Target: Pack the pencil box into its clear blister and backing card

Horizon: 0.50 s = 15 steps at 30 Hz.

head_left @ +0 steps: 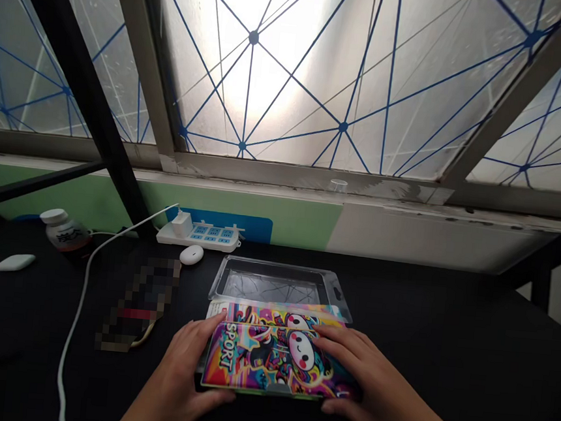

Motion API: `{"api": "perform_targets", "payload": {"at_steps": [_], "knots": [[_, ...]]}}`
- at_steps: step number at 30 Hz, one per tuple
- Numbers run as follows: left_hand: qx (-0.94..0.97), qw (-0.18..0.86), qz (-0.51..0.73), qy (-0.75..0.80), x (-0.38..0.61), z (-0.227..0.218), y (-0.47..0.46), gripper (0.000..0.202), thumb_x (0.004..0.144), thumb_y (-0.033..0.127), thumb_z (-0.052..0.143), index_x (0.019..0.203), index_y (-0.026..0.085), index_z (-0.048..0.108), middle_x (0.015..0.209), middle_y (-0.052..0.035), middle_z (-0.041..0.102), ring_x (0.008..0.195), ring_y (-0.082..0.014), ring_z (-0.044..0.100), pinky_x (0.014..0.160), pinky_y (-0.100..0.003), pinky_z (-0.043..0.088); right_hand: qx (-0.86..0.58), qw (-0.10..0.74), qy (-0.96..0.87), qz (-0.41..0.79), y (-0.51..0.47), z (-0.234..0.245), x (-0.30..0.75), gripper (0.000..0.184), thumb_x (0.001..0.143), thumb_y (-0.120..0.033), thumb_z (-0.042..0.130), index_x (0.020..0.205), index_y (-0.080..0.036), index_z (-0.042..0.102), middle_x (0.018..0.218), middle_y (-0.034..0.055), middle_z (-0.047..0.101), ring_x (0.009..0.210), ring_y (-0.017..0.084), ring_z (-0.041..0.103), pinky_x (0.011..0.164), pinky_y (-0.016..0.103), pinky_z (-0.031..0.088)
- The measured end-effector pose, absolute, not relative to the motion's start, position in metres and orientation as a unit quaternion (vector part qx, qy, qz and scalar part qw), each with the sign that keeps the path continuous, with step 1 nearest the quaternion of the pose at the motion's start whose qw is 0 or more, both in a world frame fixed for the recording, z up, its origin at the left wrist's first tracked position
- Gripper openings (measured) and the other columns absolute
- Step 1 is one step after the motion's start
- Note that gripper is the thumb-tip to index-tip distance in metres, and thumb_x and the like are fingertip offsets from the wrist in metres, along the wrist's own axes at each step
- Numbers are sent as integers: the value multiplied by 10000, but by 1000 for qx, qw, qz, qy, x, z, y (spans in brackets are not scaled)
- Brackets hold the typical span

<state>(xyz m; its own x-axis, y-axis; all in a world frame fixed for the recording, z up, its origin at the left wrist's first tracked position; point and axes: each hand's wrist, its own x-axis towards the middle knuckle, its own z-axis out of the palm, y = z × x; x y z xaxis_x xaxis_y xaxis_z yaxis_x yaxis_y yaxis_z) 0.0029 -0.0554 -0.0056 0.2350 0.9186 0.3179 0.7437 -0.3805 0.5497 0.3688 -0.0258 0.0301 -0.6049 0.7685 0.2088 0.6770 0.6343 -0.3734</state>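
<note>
You held a flat SPORT-printed packet (272, 360) between both hands, just above the near edge of the view. Its face was a bright cartoon print in pink, blue and yellow, and it lay tilted toward you. Your left hand (183, 366) was curled around the packet's left edge, with the thumb on top and the other fingers (215, 396) reaching underneath. Your right hand (362, 375) was spread wider across the packet's right end, with its upper fingers (335, 336) lying on the printed face and its lower fingers (336, 407) along the near edge. Both hands were partly closed and had hold of the packet.

Just past your fingertips, a second strip of the same print (276, 315) showed behind the packet, and beyond it sat a clear plastic blister tray (274, 283) with a punched hanging tab at its right corner.

Farther ahead of your left hand, on the black tabletop (448, 363), stood a white power strip (199, 237) with a white charger (182, 224) plugged in. A white cable (84, 288) ran from there toward you, past your left hand. A small white oval object (191, 254) lay just in front of the strip, and a similar one (15, 262) lay well to the left. A white-capped bottle (65, 234) stood beyond it, and a pixelated patch (137, 304) hid whatever lay beside your left hand.
</note>
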Motion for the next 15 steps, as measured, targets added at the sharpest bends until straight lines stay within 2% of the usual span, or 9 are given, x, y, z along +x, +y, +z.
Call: {"api": "perform_targets", "payload": {"at_steps": [2, 4, 6, 8, 11, 13, 15], "knots": [[763, 145, 315, 545, 5, -10, -56, 1046, 676, 246, 858, 1540, 382, 285, 1438, -89, 559, 1283, -358, 562, 1054, -516, 491, -434, 208, -851, 209, -18, 42, 368, 490, 885, -535, 661, 1317, -303, 646, 1321, 107, 670, 1193, 324, 629, 980, 476, 535], [750, 144, 324, 559, 8, -12, -58, 1138, 645, 224, 868, 1562, 392, 214, 1458, -94, 532, 1295, -366, 550, 1043, -523, 496, -476, 249, -797, 275, -8, 51, 366, 375, 953, -531, 554, 1142, -267, 739, 1110, 97, 752, 1005, 301, 703, 843, 426, 584], [740, 155, 314, 574, 10, -11, -60, 1219, 639, 220, 868, 1584, 391, 116, 1449, -102, 539, 1305, -376, 540, 1033, -542, 495, -515, 288, -749, 300, -1, 53, 362, 410, 993, -520, 472, 1007, -229, 760, 918, 78, 763, 830, 262, 712, 709, 363, 583], [737, 162, 297, 585, 12, -8, -62, 1272, 648, 237, 871, 1590, 387, 30, 1415, -104, 572, 1309, -383, 535, 1040, -578, 476, -533, 314, -733, 283, 1, 49, 362, 418, 1011, -500, 440, 975, -213, 743, 846, 64, 744, 764, 236, 694, 659, 330, 568], [742, 140, 290, 588, 9, -5, -61, 1243, 658, 339, 883, 1584, 380, 53, 1430, -104, 574, 1341, -403, 505, 1087, -638, 401, -514, 324, -763, 220, -8, 36, 369, 377, 1022, -457, 429, 1050, -235, 732, 937, 73, 751, 856, 245, 711, 730, 346, 587], [752, 126, 287, 580, 5, -4, -59, 1051, 707, 456, 844, 1549, 363, 221, 1434, -103, 577, 1330, -409, 519, 1106, -654, 368, -479, 307, -801, 184, -18, 28, 378, 346, 1004, -467, 475, 1170, -273, 708, 1125, 88, 740, 1027, 275, 704, 842, 388, 595], [762, 131, 273, 572, 1, -3, -57, 796, 765, 544, 775, 1447, 334, 422, 1386, -96, 619, 1280, -400, 569, 1122, -661, 344, -446, 280, -835, 160, -27, 22, 386, 416, 945, -510, 581, 1309, -318, 638, 1310, 94, 675, 1172, 300, 657, 932, 423, 581]]}}
